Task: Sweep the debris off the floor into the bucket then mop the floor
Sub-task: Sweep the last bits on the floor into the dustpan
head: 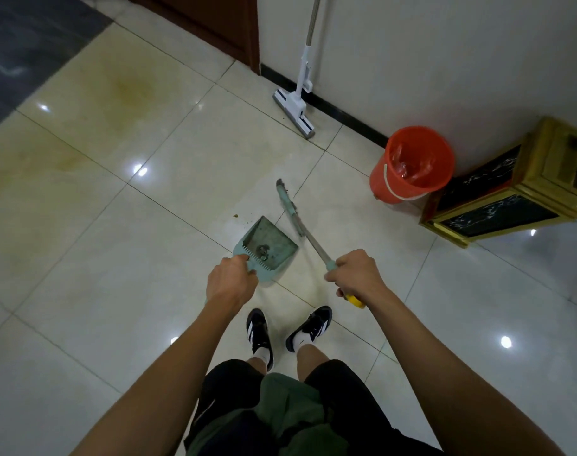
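You are partway through the sweeping half of the job, and the mopping looks not yet begun. Your left hand (231, 282) has its fingers curled round the top edge of the dustpan (266, 245), holding it tilted with its mouth near the floor (122, 251); a small dark clump of debris (263, 251) already sits inside the pan, close to the comb teeth. Your right hand (356, 274) is wrapped tightly round the handle of the broom (292, 212), whose head is blurred just beside the pan's right edge, so you seem to be mid-stroke. A few greenish crumbs (237, 214) lie on the tile just beyond the pan's far corner, so there is some sweeping left. The orange bucket (412, 166), lined with a clear bag, stands against the wall well apart from the pan, to your front right; nothing swept can be made out inside it, so the emptying is probably still ahead. The mop (295, 111) leans against the wall beyond, untouched, with its head on the floor. Yellowish stains (129, 90) spread over the tiles to your left, which I judge the mop must deal with later
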Available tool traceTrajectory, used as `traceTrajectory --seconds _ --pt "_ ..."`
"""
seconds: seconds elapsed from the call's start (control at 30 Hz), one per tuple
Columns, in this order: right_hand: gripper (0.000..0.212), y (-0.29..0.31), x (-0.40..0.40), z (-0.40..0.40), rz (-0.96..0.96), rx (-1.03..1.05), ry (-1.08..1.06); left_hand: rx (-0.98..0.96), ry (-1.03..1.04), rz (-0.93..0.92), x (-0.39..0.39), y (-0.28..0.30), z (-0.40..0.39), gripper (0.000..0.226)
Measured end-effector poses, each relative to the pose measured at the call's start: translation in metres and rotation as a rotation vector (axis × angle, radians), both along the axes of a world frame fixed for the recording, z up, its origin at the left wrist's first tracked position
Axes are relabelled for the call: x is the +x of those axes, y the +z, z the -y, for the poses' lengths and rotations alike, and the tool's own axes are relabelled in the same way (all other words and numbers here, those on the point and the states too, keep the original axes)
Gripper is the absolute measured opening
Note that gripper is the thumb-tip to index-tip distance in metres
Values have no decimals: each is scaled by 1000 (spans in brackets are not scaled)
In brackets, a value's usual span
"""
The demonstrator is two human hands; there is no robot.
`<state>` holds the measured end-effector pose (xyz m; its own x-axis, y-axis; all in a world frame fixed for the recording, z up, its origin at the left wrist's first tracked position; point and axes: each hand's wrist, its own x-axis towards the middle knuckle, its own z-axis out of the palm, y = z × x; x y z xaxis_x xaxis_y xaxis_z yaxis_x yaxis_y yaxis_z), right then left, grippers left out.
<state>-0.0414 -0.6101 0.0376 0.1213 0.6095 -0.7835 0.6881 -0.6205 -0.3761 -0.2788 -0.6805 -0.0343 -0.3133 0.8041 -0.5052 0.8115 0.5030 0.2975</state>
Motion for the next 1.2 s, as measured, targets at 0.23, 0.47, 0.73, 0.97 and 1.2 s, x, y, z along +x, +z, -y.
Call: traceTrajectory --seconds 0.23,0.47,0.73,0.97,1.2 --pt "30 -28 -37 -8 -153 33 -56 -6 143 -87 -69 13 38 13" --pt "14 -66 -102 -10 -463 -66 -249 -64 202 -182 -115 17 78 11" --pt "5 -111 -135 3 -536 -183 -279 -140 146 -228 -136 17 98 14" --pt "40 -128 -94 35 -351 -291 -231 -147 59 -237 -137 18 83 17" --pt "45 -113 -54 65 -358 -265 -295 -124 -37 -235 -131 17 56 20"
